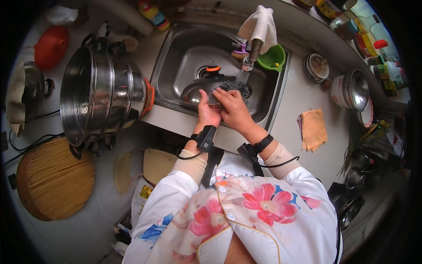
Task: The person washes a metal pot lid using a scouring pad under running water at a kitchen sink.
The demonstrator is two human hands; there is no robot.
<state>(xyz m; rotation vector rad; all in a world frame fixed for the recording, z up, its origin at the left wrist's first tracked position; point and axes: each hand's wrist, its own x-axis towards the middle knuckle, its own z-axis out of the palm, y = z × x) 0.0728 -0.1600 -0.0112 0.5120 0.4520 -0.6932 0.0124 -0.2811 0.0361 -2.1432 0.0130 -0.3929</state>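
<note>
A domed metal pot lid with a black and orange knob is tilted in the stainless steel sink, close to its front edge. My left hand grips the lid's near rim, thumb up along the edge. Fingers of my right hand lie against the lid beside it; its thumb and palm side are hidden, so whether it grips is unclear. Water runs from the faucet and splashes on the lid just past my right fingers. A white cloth drapes over the faucet.
A stacked metal steamer stands left of the sink. The sink's back right corner holds a green strainer basket. On the right counter lie a folded orange cloth and stacked bowls. A round slatted board is at lower left.
</note>
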